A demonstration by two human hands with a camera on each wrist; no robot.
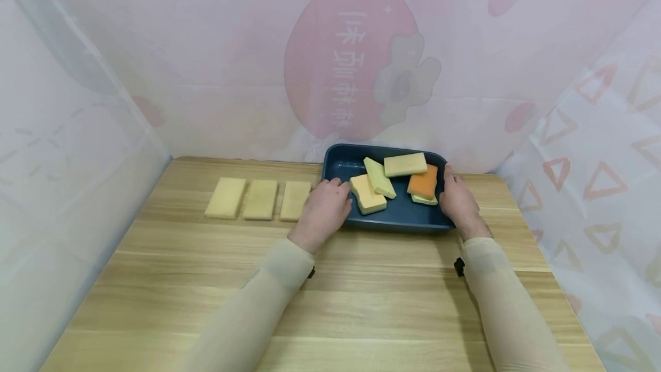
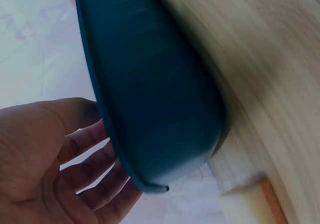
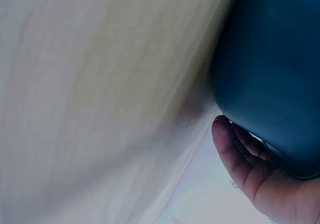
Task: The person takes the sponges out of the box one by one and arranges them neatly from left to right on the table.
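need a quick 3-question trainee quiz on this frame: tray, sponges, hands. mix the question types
1. True or false: both hands touch the blue tray.
2. How many sponges lie in a row on the wooden table, outside the tray? A) two B) three C) five
3. Which sponge in the tray lies nearest the right hand?

Key:
1. True: the left hand is at the tray's left end, the right hand at its right end.
2. B, the three tan sponges left of the tray.
3. The orange sponge.

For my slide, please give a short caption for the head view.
Both hands, left hand and right hand, hold the ends of a blue tray of sponges; three sponges in a row lie on the wooden table.
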